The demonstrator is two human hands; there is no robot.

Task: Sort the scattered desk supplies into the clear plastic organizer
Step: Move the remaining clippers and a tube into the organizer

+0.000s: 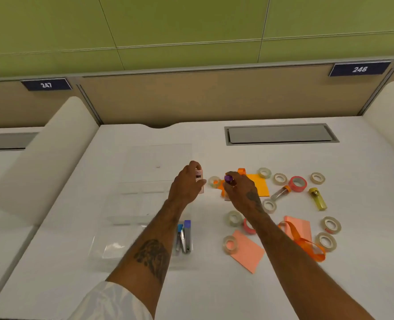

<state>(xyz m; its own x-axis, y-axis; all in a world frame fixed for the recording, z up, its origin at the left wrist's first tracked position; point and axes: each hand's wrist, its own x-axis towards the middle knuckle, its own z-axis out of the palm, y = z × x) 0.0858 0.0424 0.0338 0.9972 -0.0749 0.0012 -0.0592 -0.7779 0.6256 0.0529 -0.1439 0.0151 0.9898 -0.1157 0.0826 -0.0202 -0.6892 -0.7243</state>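
The clear plastic organizer (142, 195) lies on the white desk, left of centre, with staplers (184, 236) in its near right compartment. My left hand (186, 185) is shut on a small pink item (200, 179) at the organizer's right edge. My right hand (239, 190) grips a purple-capped tube (228, 179) just above the orange sticky notes (258, 184). Several tape rolls (280, 179) lie scattered to the right, along with a red tape roll (297, 184), an orange-capped tube (282, 192) and a yellow lighter-like item (317, 198).
Pink sticky notes (246, 251) and an orange ribbon (304, 243) lie near the front right. A grey cable hatch (281, 133) sits at the back of the desk. White dividers (46, 158) flank both sides.
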